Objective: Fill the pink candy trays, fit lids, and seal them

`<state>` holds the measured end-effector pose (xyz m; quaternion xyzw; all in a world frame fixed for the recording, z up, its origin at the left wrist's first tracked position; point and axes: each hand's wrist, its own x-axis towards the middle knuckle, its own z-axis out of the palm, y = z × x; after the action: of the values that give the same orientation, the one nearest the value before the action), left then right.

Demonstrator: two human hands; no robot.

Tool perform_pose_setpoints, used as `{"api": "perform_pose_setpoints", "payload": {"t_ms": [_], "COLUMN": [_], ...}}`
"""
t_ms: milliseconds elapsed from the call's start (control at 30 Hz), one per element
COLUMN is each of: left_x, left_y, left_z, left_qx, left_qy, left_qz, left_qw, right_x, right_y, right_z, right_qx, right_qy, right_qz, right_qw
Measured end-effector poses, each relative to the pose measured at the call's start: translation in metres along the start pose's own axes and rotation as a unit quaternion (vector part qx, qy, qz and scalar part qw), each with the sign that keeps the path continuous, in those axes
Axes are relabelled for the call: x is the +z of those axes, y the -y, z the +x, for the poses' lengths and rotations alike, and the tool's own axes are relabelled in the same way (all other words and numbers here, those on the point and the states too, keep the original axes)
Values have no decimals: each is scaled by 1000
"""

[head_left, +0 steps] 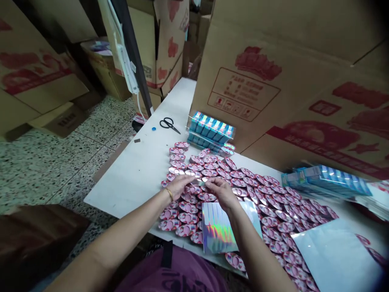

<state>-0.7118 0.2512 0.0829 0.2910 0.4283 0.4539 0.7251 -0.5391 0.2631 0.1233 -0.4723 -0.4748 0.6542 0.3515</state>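
Many small pink oval stickers [258, 198] lie spread in rows across a white table [142, 170]. My left hand [179, 185], with a gold bangle on the wrist, rests on the stickers with fingers pinched on a shiny sticker [197, 181]. My right hand [221, 192] is close beside it, fingers curled and pinching at the same spot. Below my right hand lies a holographic silver sheet [219, 229].
Black scissors [169, 124] and a clear box of blue items [210, 129] lie at the table's far side. Another blue pack [328, 180] and a pale sheet [334, 255] are at the right. Large cardboard boxes [273, 73] stand behind. The speckled floor [45, 162] is at the left.
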Motion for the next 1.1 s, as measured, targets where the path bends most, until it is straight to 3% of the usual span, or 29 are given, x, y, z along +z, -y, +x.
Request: {"api": "perform_pose_setpoints", "payload": {"t_ms": [133, 233, 367, 567, 833, 1100], "left_x": [-23, -44, -75, -114, -129, -112], "left_y": [-7, -15, -37, -62, -62, -61], "left_z": [13, 32, 80, 153, 183, 185], "left_qx": [21, 54, 115, 138, 158, 173], "left_qy": [-71, -155, -251, -315, -371, -353], "left_qz": [34, 58, 153, 260, 402, 489], "left_qw": [997, 985, 949, 902, 822, 779], "right_x": [20, 38, 57, 66, 64, 54], "right_y": [-9, -19, -29, -30, -36, -34], "right_z": [34, 77, 150, 230, 258, 261], "right_qx": [20, -2, -85, -154, -229, -205], "right_qy": [-43, -75, -133, -198, -245, -237], "right_qz": [-2, -21, -96, -254, -416, -467], "right_qw": [999, 997, 983, 934, 845, 827]}}
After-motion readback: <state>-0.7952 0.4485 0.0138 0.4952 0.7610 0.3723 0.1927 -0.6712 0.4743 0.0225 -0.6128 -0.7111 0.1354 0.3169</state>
